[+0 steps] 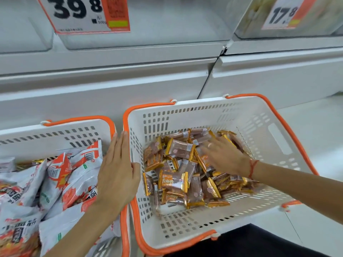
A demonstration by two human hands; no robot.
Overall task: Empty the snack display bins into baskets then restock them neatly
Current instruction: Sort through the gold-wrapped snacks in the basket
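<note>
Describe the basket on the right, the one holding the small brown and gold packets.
The right basket is white slotted plastic, rectangular, with orange handles folded down along its rim. It sits tilted beside the left basket, below the display shelf. A loose heap of brown and gold packets covers part of its floor. The left hand rests flat against its left wall; the right hand reaches into the packets, its fingers blurred.

shop | price signs [83, 13] on display bins [144, 34] | shopping baskets [259, 112]
</note>
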